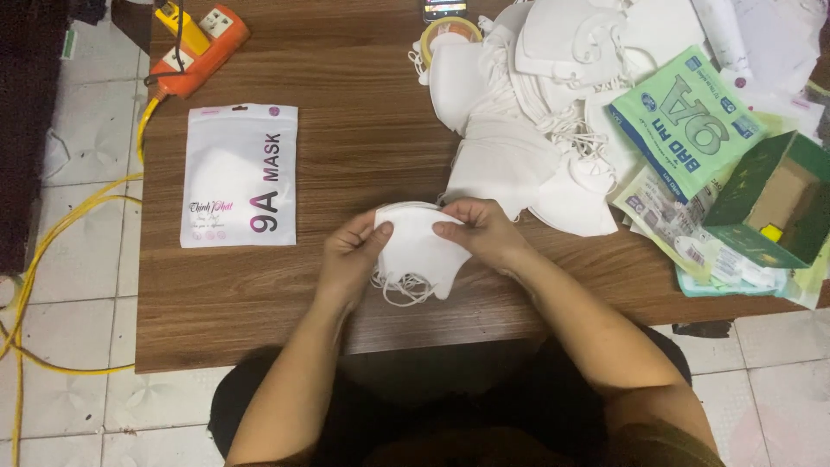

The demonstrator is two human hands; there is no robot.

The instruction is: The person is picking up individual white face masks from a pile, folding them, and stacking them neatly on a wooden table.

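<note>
**A:** So what's being held there? Looks like a small stack of white masks (417,246), pinched at the top edge between both hands over the front of the table (363,112). Left hand (353,258) fingers are curled shut on the left corner, right hand (481,228) fingers closed on the right corner. Ear loops (405,288) are seen dangling below the stack.

**B:** Yep. How many masks are in that stack can't be told though, the layers are too tight.

**A:** Containers? A green box (769,203) is parked at the right edge, open, with something brown and a yellow bit inside. Can't be made out further.

**B:** A white pouch (239,175) is laid flat well to the left, rectangular, dark and pink print on it, a white mask shape showing through. Looks sealed, but that isn't sure.

**A:** A big loose pile (553,112) of white masks is heaped behind the hands. A green packet (687,121) is lying beside it, with more printed packets (683,242) half buried under the box.

**B:** Tape roll (450,30) at the top is partly covered by the pile. An orange power strip (199,43) is cut off at the top left, its yellow cable (52,233) trailing onto the tiled floor.
</note>
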